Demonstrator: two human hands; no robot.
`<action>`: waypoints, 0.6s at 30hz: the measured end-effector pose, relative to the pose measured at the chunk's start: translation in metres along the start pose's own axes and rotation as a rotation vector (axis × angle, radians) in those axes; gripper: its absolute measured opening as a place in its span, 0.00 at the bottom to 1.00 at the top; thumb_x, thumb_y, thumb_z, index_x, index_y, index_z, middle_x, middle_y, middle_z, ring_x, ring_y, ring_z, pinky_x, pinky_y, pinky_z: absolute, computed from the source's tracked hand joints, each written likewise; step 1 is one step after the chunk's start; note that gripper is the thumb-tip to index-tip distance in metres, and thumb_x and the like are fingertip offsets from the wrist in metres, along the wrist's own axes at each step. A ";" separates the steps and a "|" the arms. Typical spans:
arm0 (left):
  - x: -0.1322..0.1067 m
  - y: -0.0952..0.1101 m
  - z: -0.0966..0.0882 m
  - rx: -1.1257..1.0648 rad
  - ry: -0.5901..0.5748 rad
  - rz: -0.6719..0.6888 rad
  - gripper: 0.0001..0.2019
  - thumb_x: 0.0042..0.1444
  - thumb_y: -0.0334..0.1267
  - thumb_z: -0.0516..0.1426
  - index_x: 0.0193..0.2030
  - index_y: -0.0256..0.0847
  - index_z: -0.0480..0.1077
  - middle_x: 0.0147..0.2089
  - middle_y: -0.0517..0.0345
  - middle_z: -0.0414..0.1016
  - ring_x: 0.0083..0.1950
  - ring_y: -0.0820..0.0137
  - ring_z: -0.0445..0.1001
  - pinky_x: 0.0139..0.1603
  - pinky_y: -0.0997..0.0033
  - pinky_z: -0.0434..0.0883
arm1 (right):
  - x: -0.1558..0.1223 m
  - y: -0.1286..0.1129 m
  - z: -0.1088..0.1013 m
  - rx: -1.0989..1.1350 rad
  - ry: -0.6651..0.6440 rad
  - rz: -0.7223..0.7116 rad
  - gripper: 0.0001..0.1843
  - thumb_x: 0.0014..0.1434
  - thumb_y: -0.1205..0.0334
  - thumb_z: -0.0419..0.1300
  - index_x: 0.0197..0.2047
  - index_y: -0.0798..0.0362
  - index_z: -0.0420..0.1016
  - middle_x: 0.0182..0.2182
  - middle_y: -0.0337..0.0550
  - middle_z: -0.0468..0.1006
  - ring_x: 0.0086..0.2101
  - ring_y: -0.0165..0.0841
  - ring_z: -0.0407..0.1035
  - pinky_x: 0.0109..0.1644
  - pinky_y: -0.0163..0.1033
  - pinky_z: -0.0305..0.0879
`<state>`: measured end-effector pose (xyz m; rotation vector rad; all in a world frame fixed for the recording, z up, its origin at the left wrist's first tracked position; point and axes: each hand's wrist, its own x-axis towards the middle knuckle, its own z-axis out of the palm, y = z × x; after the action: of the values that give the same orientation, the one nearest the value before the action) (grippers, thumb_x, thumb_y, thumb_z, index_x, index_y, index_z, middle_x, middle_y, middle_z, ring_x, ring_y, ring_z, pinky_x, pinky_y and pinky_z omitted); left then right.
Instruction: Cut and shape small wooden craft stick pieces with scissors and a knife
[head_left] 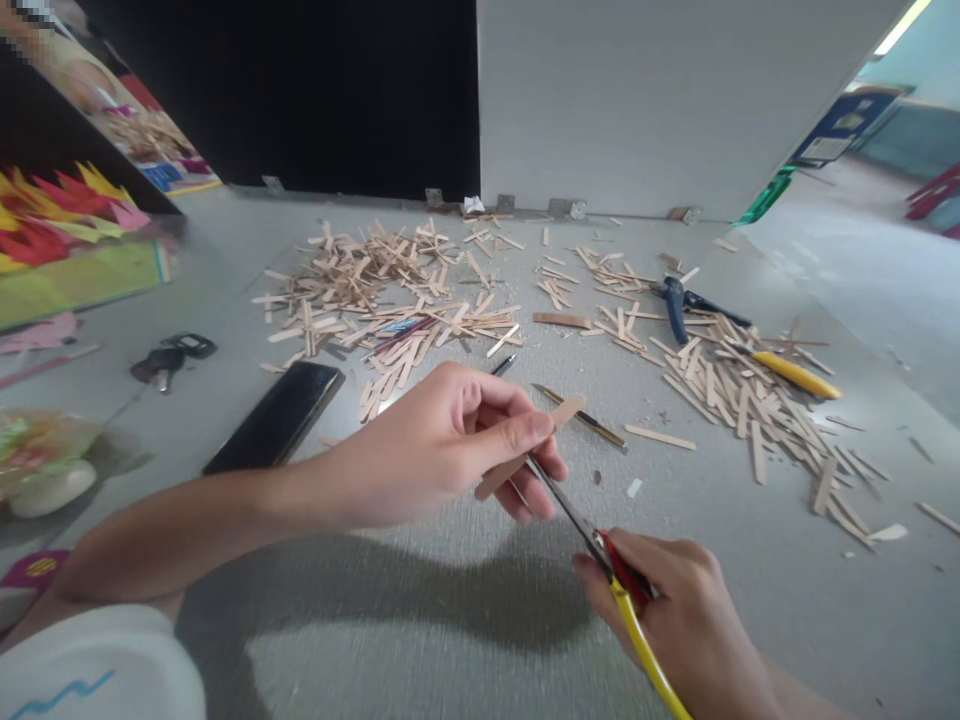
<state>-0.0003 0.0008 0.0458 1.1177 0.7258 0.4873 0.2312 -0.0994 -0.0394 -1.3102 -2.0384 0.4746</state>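
Observation:
My left hand (457, 445) pinches a wooden craft stick (559, 415) between thumb and fingers, holding it tilted above the grey floor. My right hand (675, 610) grips a pair of scissors (600, 550) with red and yellow handles. The scissor blades reach up and left to the stick, meeting it just below my left fingers. Both hands are closed around what they hold.
A big heap of wooden sticks (382, 290) lies ahead, another heap (750, 390) to the right with a yellow-handled tool (795, 373) and blue pliers (679, 305). A black phone (281, 415), keys (169, 358) and a thin pen (581, 415) lie nearby. Coloured paper (67, 230) sits left.

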 end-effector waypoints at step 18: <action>0.003 -0.007 -0.007 -0.192 -0.239 -0.046 0.17 0.73 0.48 0.63 0.37 0.36 0.78 0.44 0.48 0.87 0.32 0.68 0.87 0.29 0.77 0.81 | 0.006 -0.001 -0.005 0.119 -0.078 -0.010 0.24 0.67 0.66 0.58 0.22 0.46 0.52 0.19 0.26 0.49 0.19 0.27 0.41 0.19 0.34 0.44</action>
<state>-0.0033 0.0049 0.0372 0.9570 0.4842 0.3684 0.2323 -0.0945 -0.0335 -1.2270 -2.0457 0.6411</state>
